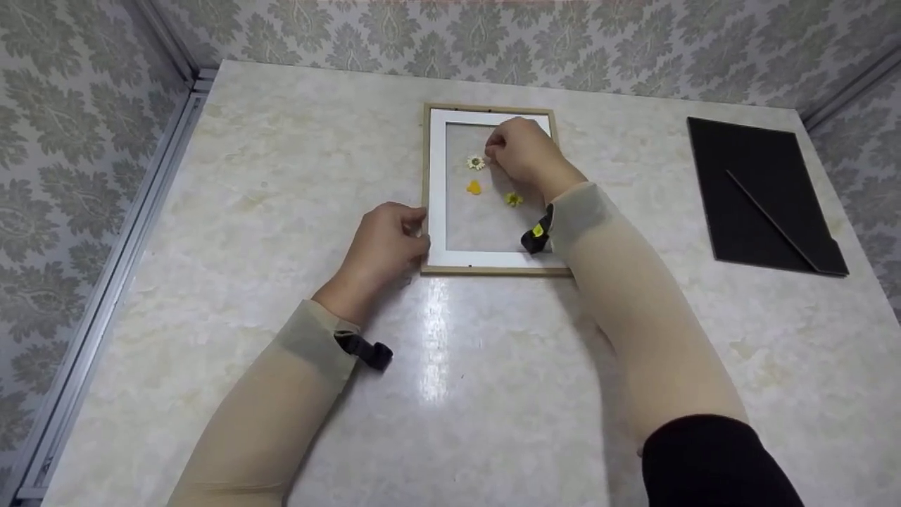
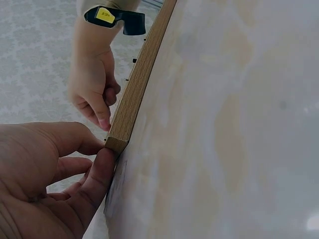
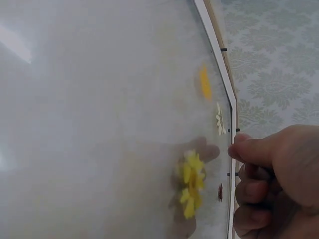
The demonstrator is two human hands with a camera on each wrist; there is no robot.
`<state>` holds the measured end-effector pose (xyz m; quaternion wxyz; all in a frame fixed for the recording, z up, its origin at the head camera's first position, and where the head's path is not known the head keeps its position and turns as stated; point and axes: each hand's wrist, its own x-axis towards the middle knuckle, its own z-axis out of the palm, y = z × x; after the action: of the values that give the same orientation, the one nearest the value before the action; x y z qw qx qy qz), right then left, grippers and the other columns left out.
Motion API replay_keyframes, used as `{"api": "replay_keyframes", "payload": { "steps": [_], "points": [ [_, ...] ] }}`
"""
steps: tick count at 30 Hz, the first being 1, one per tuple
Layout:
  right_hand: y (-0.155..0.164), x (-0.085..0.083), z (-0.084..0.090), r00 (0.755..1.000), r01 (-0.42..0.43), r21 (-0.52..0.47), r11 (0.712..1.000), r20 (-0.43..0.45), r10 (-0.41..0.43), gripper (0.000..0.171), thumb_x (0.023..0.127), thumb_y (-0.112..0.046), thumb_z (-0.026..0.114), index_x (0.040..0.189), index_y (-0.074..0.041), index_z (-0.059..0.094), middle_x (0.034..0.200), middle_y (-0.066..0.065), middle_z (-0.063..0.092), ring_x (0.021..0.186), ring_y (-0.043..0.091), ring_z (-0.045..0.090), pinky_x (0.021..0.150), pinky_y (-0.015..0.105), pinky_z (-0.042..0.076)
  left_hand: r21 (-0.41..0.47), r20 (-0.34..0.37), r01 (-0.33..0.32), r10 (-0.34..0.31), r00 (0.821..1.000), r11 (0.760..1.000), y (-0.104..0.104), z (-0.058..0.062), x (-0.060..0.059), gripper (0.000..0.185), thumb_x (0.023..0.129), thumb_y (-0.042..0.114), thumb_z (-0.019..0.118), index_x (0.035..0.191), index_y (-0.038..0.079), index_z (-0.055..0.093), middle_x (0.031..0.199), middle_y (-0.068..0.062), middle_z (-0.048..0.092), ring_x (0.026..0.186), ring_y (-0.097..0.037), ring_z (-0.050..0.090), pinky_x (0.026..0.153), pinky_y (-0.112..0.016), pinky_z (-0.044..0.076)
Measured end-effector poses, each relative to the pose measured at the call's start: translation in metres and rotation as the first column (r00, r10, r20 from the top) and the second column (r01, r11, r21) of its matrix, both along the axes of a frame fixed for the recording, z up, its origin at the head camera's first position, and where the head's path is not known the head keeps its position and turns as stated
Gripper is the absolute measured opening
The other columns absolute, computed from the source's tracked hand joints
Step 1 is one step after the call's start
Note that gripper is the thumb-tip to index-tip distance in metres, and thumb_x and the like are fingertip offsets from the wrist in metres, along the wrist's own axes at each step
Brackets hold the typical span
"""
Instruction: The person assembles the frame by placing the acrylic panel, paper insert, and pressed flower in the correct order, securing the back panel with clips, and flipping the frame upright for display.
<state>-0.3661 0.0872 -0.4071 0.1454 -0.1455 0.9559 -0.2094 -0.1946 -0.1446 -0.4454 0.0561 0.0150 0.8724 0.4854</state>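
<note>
A picture frame with a wooden rim, white inner border and clear pane lies on the table. My left hand pinches the rim near its lower left side; in the left wrist view, thumb and finger meet at the wooden corner. Over the pane's upper part hovers my right hand, fingers curled, with nothing visible between them. Beside its fingertips lies a white daisy-like flower. An orange petal and a yellow flower sit lower. The right wrist view also shows a small reddish-brown piece near the curled fingers.
A black board lies at the table's right side, with a narrow strip slanting across it. The pale marbled table meets patterned walls at the back and left. Small dark tabs stick out along the frame.
</note>
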Motion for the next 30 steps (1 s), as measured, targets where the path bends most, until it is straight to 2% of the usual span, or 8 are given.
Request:
{"api": "replay_keyframes", "payload": {
  "steps": [2,5,9,14,21,27,30],
  "points": [
    [0.006,0.001,0.001,1.0,0.016,-0.007,1.0,-0.008,-0.016,0.03,0.108,-0.025,0.055,0.128,-0.011,0.072,0.131,0.007,0.07,0.123,0.022,0.062,0.108,0.04,0.05,0.001,0.001,0.0,0.0,1.0,1.0,0.0,0.0,0.0,0.054,0.086,0.008,0.069,0.139,0.0,0.064,0.115,-0.012,0.071,0.098,-0.021,0.062,0.085,-0.033,0.054],
    [0.016,0.005,0.002,0.998,0.054,-0.04,0.998,-0.009,-0.054,0.031,0.108,-0.026,0.055,0.128,-0.011,0.073,0.127,0.007,0.071,0.11,0.022,0.063,0.097,0.038,0.053,0.001,0.01,0.003,-0.003,1.0,1.0,0.0,0.0,0.0,0.053,0.087,0.008,0.069,0.139,0.0,0.064,0.118,-0.011,0.07,0.1,-0.02,0.062,0.086,-0.033,0.054],
    [0.034,0.014,0.005,0.995,0.095,-0.109,0.99,-0.024,-0.098,0.03,0.107,-0.027,0.056,0.126,-0.011,0.074,0.121,0.006,0.072,0.098,0.02,0.06,0.085,0.034,0.051,0.002,0.017,0.0,0.0,1.0,1.0,0.001,0.0,0.0,0.052,0.088,0.008,0.069,0.139,0.001,0.064,0.12,-0.011,0.07,0.102,-0.02,0.061,0.087,-0.032,0.054],
    [0.065,0.031,0.012,0.985,0.165,-0.172,0.971,-0.027,-0.172,0.031,0.107,-0.033,0.058,0.126,-0.014,0.072,0.121,0.004,0.068,0.103,0.019,0.056,0.084,0.032,0.049,0.005,0.012,-0.008,0.008,1.0,1.0,0.0,0.001,0.001,0.052,0.087,0.008,0.07,0.139,0.001,0.064,0.117,-0.012,0.071,0.1,-0.021,0.063,0.085,-0.033,0.055],
    [0.123,0.054,0.022,0.966,0.163,-0.222,0.961,-0.164,-0.202,0.041,0.103,-0.044,0.062,0.126,-0.011,0.073,0.12,0.007,0.07,0.098,0.02,0.056,0.08,0.033,0.045,0.001,0.009,-0.005,0.005,1.0,1.0,0.0,0.0,-0.001,0.051,0.087,0.009,0.072,0.137,0.002,0.066,0.114,-0.012,0.072,0.099,-0.021,0.063,0.084,-0.033,0.055],
    [0.174,0.085,0.025,0.935,0.205,-0.309,0.929,-0.218,-0.279,0.047,0.099,-0.052,0.065,0.125,-0.013,0.074,0.108,-0.004,0.065,0.092,0.013,0.054,0.078,0.025,0.044,0.01,0.007,-0.009,0.009,1.0,1.0,0.0,0.001,-0.001,0.052,0.087,0.008,0.072,0.138,0.001,0.065,0.113,-0.012,0.073,0.096,-0.02,0.063,0.078,-0.029,0.055],
    [0.199,0.1,0.03,0.919,0.232,-0.319,0.919,-0.239,-0.314,0.049,0.098,-0.053,0.067,0.126,-0.014,0.074,0.102,-0.011,0.061,0.088,0.011,0.054,0.073,0.021,0.044,0.011,0.016,-0.012,0.012,1.0,1.0,0.0,0.001,-0.001,0.053,0.088,0.009,0.073,0.139,0.002,0.064,0.113,-0.011,0.072,0.096,-0.02,0.063,0.076,-0.028,0.055]
  ]
}}
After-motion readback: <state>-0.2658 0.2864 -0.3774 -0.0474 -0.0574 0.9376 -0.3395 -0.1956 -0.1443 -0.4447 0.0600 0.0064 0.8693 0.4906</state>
